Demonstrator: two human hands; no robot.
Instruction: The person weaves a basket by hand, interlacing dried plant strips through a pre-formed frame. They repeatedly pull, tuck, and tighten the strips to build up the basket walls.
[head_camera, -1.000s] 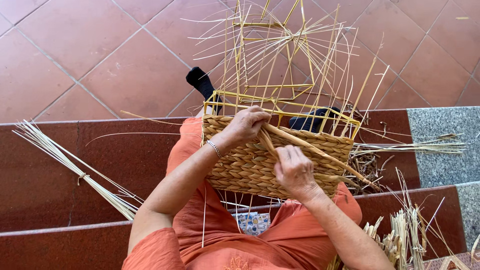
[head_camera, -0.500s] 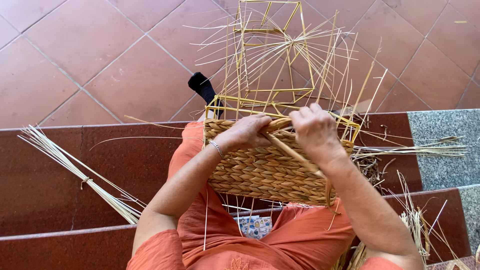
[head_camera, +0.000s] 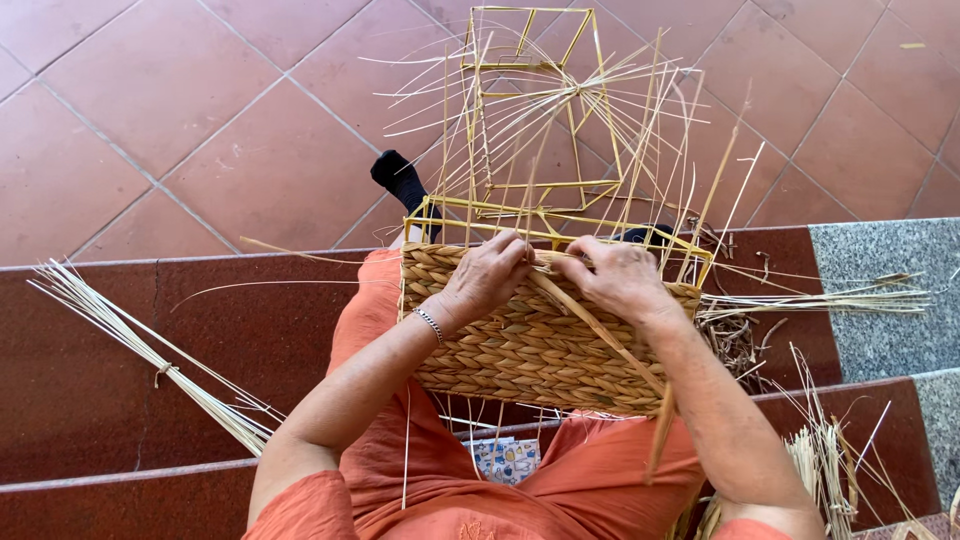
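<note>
A half-woven straw basket (head_camera: 520, 345) rests on my lap, its braided wall facing me and a yellow wire frame (head_camera: 530, 120) with loose upright stalks sticking out beyond it. My left hand (head_camera: 490, 275) grips the top edge of the weave near the middle. My right hand (head_camera: 620, 280) sits just beside it on the same edge, pinching a long flat straw strand (head_camera: 610, 340) that runs down and to the right across the basket. Both hands nearly touch each other.
A tied bundle of pale straw (head_camera: 150, 350) lies on the red step at the left. More loose straw (head_camera: 830, 460) is piled at the right, by a grey stone slab (head_camera: 880, 290). Red floor tiles (head_camera: 200, 110) lie beyond my black-socked foot (head_camera: 400, 180).
My right hand has risen from the basket's front wall to its top edge and closed in beside the left hand. The straw strand came along with it.
</note>
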